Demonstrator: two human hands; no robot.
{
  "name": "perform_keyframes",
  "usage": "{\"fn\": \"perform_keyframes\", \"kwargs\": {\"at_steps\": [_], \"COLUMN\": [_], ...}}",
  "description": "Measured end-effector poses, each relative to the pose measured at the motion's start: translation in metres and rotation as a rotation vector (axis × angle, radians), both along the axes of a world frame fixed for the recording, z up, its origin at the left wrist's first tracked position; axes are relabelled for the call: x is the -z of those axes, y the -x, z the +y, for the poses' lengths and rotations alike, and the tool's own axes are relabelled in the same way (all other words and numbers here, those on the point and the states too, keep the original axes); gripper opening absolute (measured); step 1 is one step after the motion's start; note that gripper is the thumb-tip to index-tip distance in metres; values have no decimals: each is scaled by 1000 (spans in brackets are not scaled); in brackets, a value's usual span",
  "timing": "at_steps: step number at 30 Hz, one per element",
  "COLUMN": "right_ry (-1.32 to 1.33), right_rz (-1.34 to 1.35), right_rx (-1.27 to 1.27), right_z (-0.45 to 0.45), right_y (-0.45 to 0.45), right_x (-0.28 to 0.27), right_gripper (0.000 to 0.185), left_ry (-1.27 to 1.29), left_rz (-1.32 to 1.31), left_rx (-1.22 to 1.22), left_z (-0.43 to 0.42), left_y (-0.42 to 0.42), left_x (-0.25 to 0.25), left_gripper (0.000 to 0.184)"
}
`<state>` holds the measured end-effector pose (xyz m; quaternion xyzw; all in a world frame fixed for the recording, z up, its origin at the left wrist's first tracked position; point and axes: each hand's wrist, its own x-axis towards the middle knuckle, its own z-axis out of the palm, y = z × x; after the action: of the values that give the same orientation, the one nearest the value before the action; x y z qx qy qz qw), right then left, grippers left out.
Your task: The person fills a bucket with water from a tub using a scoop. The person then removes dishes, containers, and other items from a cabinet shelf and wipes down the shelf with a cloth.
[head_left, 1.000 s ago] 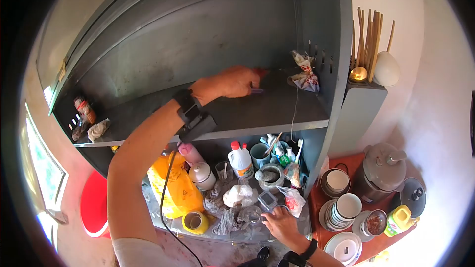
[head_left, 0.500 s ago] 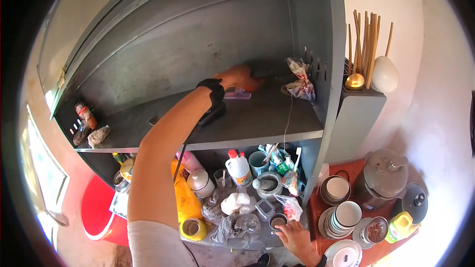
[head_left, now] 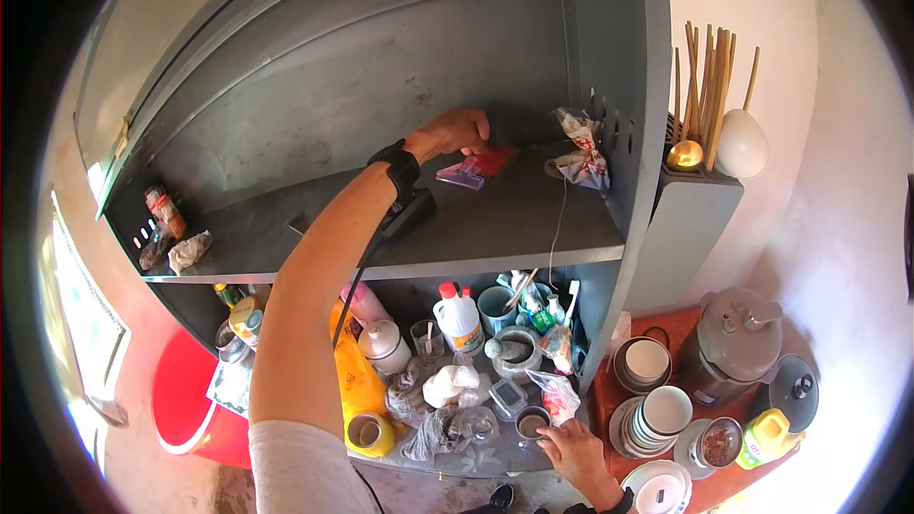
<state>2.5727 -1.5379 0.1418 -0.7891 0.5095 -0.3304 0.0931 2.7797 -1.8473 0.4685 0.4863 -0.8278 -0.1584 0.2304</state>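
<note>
My left hand (head_left: 451,132) reaches onto the upper shelf of the grey cabinet, fingers curled closed at a thin red sheet-like thing (head_left: 496,161), blurred, perhaps plastic. Beside it lies a flat clear-purple plastic piece (head_left: 461,175). A black phone-like object (head_left: 409,216) rests under my left wrist. Lower down, my right hand (head_left: 577,458) has its fingertips closed at the rim of a small dark cup (head_left: 532,422) at the lower shelf's front edge. A clear plastic box (head_left: 508,399) and a knotted bag with red contents (head_left: 555,395) stand near that cup.
The lower shelf holds a stone mortar (head_left: 514,352), a white bottle with red cap (head_left: 459,319), a lidded white pot (head_left: 385,347) and grey rags (head_left: 436,436). Stacked bowls (head_left: 664,411) and a pressure cooker (head_left: 738,343) stand right. A red bucket (head_left: 181,405) is left.
My left hand has moved slightly left and up, and the red thing now shows clear of it. The purple piece has tilted. My right hand stays at the cup.
</note>
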Motion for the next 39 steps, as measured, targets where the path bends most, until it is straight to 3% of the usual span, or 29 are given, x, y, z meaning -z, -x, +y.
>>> {"fn": "perform_keyframes", "kwargs": {"at_steps": [1,3,6,9,13,20,24,27,29,32,34,37,38,39], "right_ry": [-9,-18,-26,-20,18,12,50,0,40,180,94,80,-74,-74], "right_rz": [2,-4,-14,-20,-62,-53,-142,-217,-415,-437,-778,-864,-880,-880], "right_rx": [0,-1,6,13,20,35,30,-9,-76,-137,-240,-301,-285,-282], "right_z": [0,2,4,4,2,0,-13,-20,-27,-41,-44,-57,-52,-52], "right_y": [0,0,0,0,1,12,27,34,32,27,13,0,-3,-7], "right_x": [0,2,3,4,4,-9,-44,-106,-140,-172,-189,-200,-211,-214], "right_gripper": [23,23,23,23,22,22,20,22,25,32,40,45,32,32], "left_ry": [0,9,0,125,101,115,135,112,67,-12,-86,-80,-81,-83], "left_rz": [1,-35,-126,-218,-206,198,331,380,418,487,562,567,557,557], "left_rx": [-1,-94,-105,-12,-21,257,327,457,515,625,703,727,727,729], "left_z": [1,9,9,7,9,45,87,113,133,161,178,198,203,206], "left_y": [1,3,9,14,18,14,18,18,19,24,27,30,30,30], "left_x": [-1,-4,-1,-1,-4,-28,-42,-42,-36,-24,-16,-7,-5,-1], "left_gripper": [24,49,59,64,60,61,59,60,61,64,66,67,67,67]}}
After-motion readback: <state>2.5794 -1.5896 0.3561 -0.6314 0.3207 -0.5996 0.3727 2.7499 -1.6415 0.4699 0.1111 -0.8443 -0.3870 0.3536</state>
